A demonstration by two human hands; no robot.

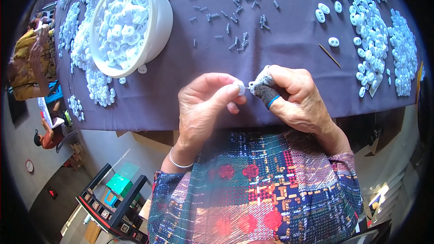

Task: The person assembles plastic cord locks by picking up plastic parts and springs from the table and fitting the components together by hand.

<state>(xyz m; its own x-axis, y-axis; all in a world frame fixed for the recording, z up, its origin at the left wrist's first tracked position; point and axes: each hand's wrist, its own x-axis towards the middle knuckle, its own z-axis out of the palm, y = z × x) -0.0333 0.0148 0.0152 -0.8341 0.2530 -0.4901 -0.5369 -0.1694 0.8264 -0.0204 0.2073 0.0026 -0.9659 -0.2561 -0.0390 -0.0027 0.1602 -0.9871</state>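
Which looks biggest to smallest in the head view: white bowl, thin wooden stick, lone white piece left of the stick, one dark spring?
1. white bowl
2. thin wooden stick
3. lone white piece
4. dark spring

All lie on the same table, so nearness hardly skews this; piece and spring are close in length.

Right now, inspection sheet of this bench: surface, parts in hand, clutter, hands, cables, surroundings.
Surface: table under a dark purple cloth.
Job's things: small white plastic piece pinched between both hands; white bowl heaped with similar white pieces.
Clutter: white pieces piled at left and at right; small dark springs scattered top centre; thin stick.
Grippers: left hand pinches the piece; right hand, grey fabric cot on the thumb, meets it.
Cables: nothing seen.
Surroundings: other people at far left; dark rack on the floor.
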